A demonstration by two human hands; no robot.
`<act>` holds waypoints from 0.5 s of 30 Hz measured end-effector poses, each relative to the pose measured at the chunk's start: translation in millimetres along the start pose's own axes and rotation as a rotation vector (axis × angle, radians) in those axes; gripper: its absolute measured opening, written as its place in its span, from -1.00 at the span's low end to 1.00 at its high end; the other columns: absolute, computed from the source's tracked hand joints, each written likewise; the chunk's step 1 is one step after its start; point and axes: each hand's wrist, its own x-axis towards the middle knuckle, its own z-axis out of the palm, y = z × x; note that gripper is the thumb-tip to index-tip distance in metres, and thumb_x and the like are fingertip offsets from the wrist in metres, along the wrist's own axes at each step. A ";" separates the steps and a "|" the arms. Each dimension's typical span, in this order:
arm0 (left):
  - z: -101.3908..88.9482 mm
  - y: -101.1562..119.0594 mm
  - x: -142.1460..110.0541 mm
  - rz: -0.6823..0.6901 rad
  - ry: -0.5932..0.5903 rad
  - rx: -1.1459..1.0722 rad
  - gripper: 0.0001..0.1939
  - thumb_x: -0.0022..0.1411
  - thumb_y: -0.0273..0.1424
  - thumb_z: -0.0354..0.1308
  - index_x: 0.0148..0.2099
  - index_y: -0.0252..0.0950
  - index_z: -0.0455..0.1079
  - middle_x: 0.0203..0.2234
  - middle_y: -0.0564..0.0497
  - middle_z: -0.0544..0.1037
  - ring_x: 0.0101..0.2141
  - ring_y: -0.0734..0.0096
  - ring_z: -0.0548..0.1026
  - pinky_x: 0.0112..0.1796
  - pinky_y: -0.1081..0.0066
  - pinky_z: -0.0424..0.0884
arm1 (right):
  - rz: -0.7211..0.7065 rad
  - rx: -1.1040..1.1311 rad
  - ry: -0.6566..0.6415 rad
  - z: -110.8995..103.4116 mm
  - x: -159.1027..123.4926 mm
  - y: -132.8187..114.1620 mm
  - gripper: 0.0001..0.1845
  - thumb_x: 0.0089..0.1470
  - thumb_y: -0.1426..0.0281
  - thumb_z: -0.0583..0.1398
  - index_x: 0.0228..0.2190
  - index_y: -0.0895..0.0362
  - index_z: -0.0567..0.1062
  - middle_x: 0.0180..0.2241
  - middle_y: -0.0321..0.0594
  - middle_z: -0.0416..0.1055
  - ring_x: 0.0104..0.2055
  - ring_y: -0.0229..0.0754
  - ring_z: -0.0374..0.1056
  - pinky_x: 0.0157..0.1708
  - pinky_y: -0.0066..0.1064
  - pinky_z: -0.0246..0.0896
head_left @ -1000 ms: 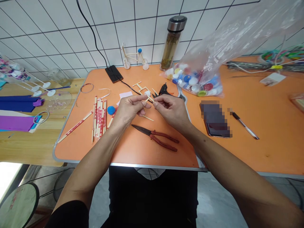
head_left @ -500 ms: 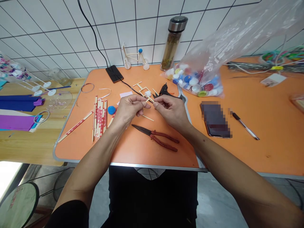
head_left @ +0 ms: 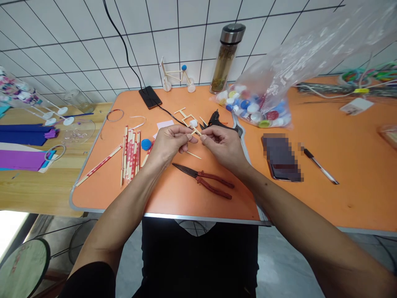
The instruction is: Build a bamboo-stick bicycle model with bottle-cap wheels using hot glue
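Where the head view centres, the left hand [head_left: 175,140] and right hand [head_left: 218,142] pinch small joined wooden sticks [head_left: 195,130] between fingertips, above the orange table [head_left: 173,200]; pliers [head_left: 198,176] lie just nearer the body.

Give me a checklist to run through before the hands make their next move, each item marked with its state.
1. Left hand gripping the small sticks: ok.
2. Right hand gripping them too: ok.
3. Joint between those sticks firm: cannot tell.
4. Pliers lying apart from both hands: ok.
5. Table under the hands free of loose pieces: not ok, a loose stick lies there.
6. Glue gun hot: cannot tell.
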 end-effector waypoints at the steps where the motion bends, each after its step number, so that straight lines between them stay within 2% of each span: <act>1: 0.1 -0.1 0.0 0.004 -0.007 -0.003 -0.86 0.08 -0.48 0.43 -0.24 -0.34 0.65 -0.43 -0.08 0.77 -0.63 0.58 0.43 -0.58 0.52 0.29 | 0.002 0.004 -0.004 0.9 -0.4 -0.1 -0.83 0.25 0.28 0.33 -0.33 0.07 0.70 -0.39 -0.26 0.59 -0.36 -0.17 0.37 -0.33 -0.31 0.26; 9: 0.1 3.8 -1.4 0.011 -0.015 -0.014 -0.87 0.14 -0.48 0.45 -0.22 -0.34 0.66 -0.39 -0.09 0.79 -0.62 0.59 0.44 -0.54 0.52 0.35 | 0.016 0.032 0.091 3.3 0.5 -5.1 -0.85 0.24 0.28 0.34 -0.35 0.06 0.67 -0.41 -0.26 0.56 -0.37 -0.18 0.37 -0.36 -0.32 0.26; 15: 1.1 4.2 -2.5 0.009 -0.012 -0.008 -0.87 0.16 -0.47 0.44 -0.19 -0.31 0.66 -0.35 -0.08 0.80 -0.61 0.60 0.44 -0.55 0.51 0.32 | 0.009 0.036 0.087 -0.1 1.6 -7.7 -0.85 0.24 0.28 0.34 -0.33 0.07 0.67 -0.41 -0.26 0.56 -0.38 -0.20 0.35 -0.35 -0.31 0.25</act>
